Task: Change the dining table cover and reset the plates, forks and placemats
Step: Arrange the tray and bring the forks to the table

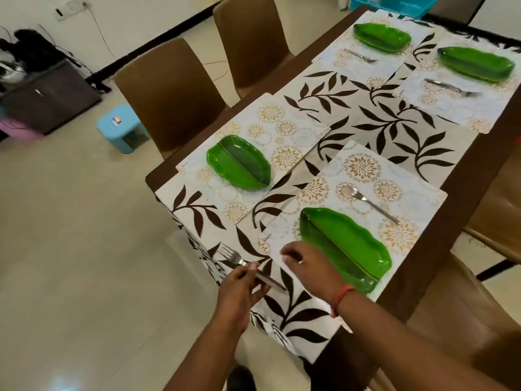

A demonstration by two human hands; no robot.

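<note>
A white table cover (363, 114) with dark leaf print lies on the brown dining table (462, 176). Several floral placemats carry green leaf-shaped plates: a near left plate (239, 162), a near right plate (344, 246) and two far plates (382, 38) (476, 63). Forks lie beside the near right plate (372, 204) and both far plates (361, 56) (454, 88). My left hand (239, 289) grips a fork (239, 261) by its handle above the cover's near corner. My right hand (307, 266) hovers at the near right placemat's (417, 198) corner, fingers loosely curled, holding nothing visible.
Two brown chairs (172, 94) (251, 40) stand along the table's left side, and more chairs (462, 311) along the right. A blue stool (124, 131) and a dark cabinet (48, 97) sit on the cream tiled floor at left. A teal bin (394, 4) is beyond the table.
</note>
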